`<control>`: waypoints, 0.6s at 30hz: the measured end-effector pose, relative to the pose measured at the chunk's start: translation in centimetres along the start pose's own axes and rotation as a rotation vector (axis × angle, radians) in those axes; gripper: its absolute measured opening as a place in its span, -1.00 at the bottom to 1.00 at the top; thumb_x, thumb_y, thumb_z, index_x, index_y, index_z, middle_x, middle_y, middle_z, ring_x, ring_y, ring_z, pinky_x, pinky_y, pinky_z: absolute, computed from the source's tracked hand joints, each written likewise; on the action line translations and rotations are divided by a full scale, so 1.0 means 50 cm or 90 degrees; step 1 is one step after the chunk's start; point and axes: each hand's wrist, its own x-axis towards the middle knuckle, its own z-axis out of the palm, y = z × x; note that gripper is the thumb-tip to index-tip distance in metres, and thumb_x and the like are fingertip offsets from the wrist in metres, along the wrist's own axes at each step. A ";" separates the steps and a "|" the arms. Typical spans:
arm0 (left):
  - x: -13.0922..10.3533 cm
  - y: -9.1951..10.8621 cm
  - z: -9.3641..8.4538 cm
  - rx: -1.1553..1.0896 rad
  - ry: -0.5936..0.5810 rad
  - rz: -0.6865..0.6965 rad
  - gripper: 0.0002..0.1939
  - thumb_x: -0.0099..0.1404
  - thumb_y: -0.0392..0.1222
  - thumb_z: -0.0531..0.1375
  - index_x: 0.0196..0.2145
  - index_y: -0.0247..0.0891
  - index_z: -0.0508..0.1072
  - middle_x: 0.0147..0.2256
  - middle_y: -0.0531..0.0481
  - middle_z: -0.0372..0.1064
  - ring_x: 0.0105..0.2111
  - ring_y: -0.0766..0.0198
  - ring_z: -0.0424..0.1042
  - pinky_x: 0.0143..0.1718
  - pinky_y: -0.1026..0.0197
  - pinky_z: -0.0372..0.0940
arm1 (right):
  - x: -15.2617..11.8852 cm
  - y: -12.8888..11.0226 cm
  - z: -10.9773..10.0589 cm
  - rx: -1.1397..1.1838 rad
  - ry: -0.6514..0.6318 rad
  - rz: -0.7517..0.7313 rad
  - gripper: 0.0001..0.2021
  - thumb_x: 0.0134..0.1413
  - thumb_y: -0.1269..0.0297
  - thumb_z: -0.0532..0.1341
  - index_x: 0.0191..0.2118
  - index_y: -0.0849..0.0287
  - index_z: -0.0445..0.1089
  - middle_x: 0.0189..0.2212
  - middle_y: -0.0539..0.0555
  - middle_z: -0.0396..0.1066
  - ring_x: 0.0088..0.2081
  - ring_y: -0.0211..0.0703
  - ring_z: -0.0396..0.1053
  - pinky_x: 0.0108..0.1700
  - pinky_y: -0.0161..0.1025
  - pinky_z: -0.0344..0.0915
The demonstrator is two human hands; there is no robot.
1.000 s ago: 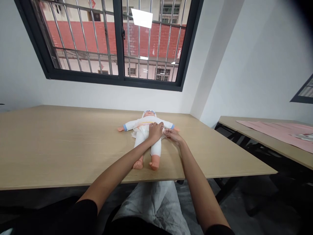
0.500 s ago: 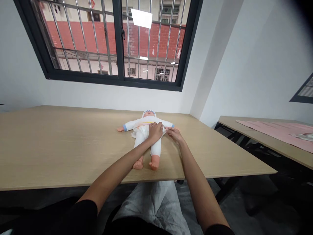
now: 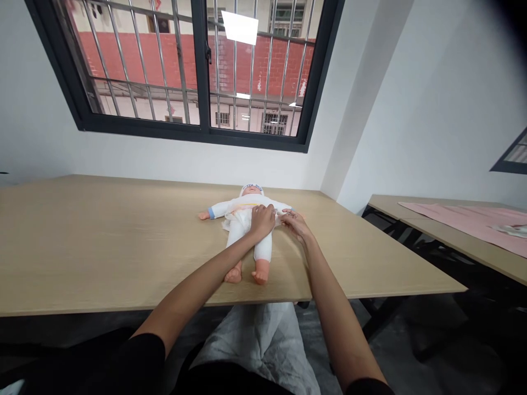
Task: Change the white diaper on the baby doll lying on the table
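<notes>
A baby doll (image 3: 263, 251) in white clothes with blue cuffs lies on its back, feet toward me and arms spread. White, ruffled material that looks like a diaper (image 3: 229, 220) wraps its hips, with a thin yellow line across the waist. My left hand (image 3: 262, 221) rests over the doll's hip with fingers curled at the diaper's right edge. Close beside it, my right hand (image 3: 293, 224) pinches that same edge near the doll's arm. The fingertips partly hide what they grip.
The doll lies on a wooden table (image 3: 123, 241), near its front edge. A barred window (image 3: 201, 131) is in the wall behind. At the right, another table (image 3: 382, 203) bears a pink cloth (image 3: 453, 216) with a whitish item on it.
My right hand's fingers have bent and shifted slightly at the diaper's edge. My left hand and the doll stay almost the same; the view has tilted a little.
</notes>
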 end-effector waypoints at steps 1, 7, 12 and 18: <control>0.000 0.000 0.000 0.002 0.003 0.003 -0.79 0.35 -0.22 -0.09 -0.29 -0.25 0.32 -0.35 -0.07 0.37 -0.16 0.16 0.30 -0.12 0.14 0.03 | -0.002 -0.002 0.001 0.024 -0.013 0.010 -0.57 -0.37 0.23 0.40 -0.25 0.14 0.34 -0.50 -0.04 0.40 -0.43 -0.26 0.36 -0.33 -0.33 0.28; 0.000 0.002 -0.003 0.009 0.000 -0.001 -0.79 0.34 -0.24 -0.09 -0.31 -0.26 0.32 -0.36 -0.08 0.37 -0.17 0.16 0.30 -0.13 0.14 0.04 | -0.005 0.000 0.006 0.075 -0.031 0.032 -0.59 -0.42 0.35 0.42 -0.32 0.16 0.33 -0.36 -0.01 0.43 -0.32 -0.24 0.40 -0.17 -0.28 0.35; -0.002 0.002 -0.003 0.005 0.008 0.004 -0.79 0.34 -0.22 -0.08 -0.31 -0.25 0.33 -0.35 -0.08 0.38 -0.16 0.15 0.29 -0.13 0.13 0.04 | -0.002 0.007 0.005 0.043 -0.023 0.034 -0.61 -0.44 0.39 0.42 -0.34 0.18 0.34 -0.38 -0.01 0.43 -0.33 -0.26 0.40 -0.16 -0.28 0.34; -0.002 0.003 -0.003 0.005 0.010 0.008 -0.79 0.34 -0.23 -0.09 -0.29 -0.25 0.32 -0.35 -0.07 0.37 -0.16 0.16 0.29 -0.12 0.13 0.03 | 0.000 0.003 0.000 0.052 0.018 0.025 -0.62 -0.39 0.32 0.38 -0.31 0.17 0.32 -0.50 -0.06 0.39 -0.46 -0.31 0.35 -0.33 -0.35 0.30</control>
